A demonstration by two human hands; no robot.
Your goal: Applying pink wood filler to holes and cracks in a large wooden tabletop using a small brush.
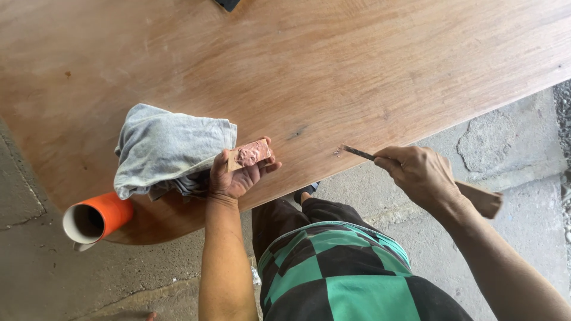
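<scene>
My left hand [237, 175] holds a small flat wooden block [250, 154] smeared with pinkish-brown filler, at the near edge of a large brown plywood sheet [333, 65]. A grey cloth [166, 148] lies bunched under and beside that hand. My right hand [419, 172] grips a putty knife with a wooden handle [483, 200]. Its thin blade [357, 152] points left, with the tip touching the plywood at a small light spot [339, 152] near the edge.
An orange tube with a white rim [95, 220] lies under the sheet's near-left corner. Bare concrete floor [505, 142] lies to the right and below. My legs, in green and black checked shorts [339, 273], stand against the sheet's edge. A dark object [227, 4] sits at the far edge.
</scene>
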